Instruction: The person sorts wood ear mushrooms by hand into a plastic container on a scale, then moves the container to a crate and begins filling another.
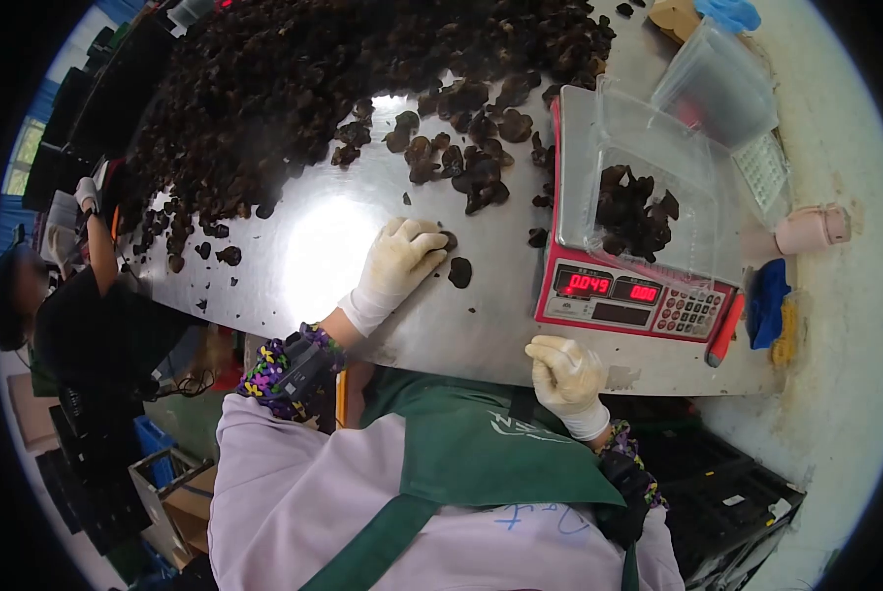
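My left hand [397, 261], in a pale glove, rests on the metal table with its fingertips closed on a dark fungus piece [449, 239]. Another dark piece [460, 273] lies just beside those fingers. My right hand [566, 379], also gloved, is at the table's front edge below the scale, its fingers curled together; whatever is inside them, if anything, is hidden. On the red and silver scale [571, 167] sits a clear plastic container [697, 212] with dark fungus pieces [636, 212] in it. The red display reads 0.049.
A large heap of dark fungus [294, 89] covers the far side of the table [313, 236]. Stacked clear containers [722, 84], a pink bottle [813, 229], a blue cloth [766, 305] and a red-handled tool [725, 330] are at the right. A co-worker [87, 325] works at the left.
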